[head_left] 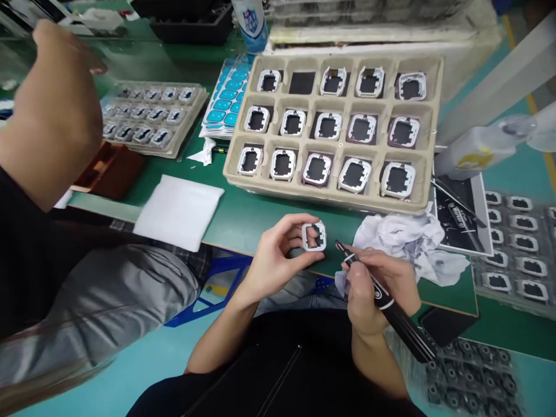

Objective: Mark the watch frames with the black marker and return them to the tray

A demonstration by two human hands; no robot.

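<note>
My left hand (278, 255) pinches a small white watch-case frame (321, 237) by its edges, between thumb and fingers, above the table's front edge. Just right of it, my right hand (373, 284) is wrapped round a thick black pen-like tool (402, 324), its thin tip pointing up and left toward the frame without touching it. A white cloth is partly visible between the hands. Beyond them lies a beige compartment tray (328, 189) with rows of similar frames on dark pads. One back-row compartment shows only a dark pad (302, 83).
A co-worker's arm (61, 110) reaches over the left side, near a second tray (171, 152). White foam sheets (178, 208) lie left; crumpled cloth (399, 237), a clear bottle (473, 152) and tweezers (460, 202) lie right. Blue stickers (226, 101) adjoin the beige tray.
</note>
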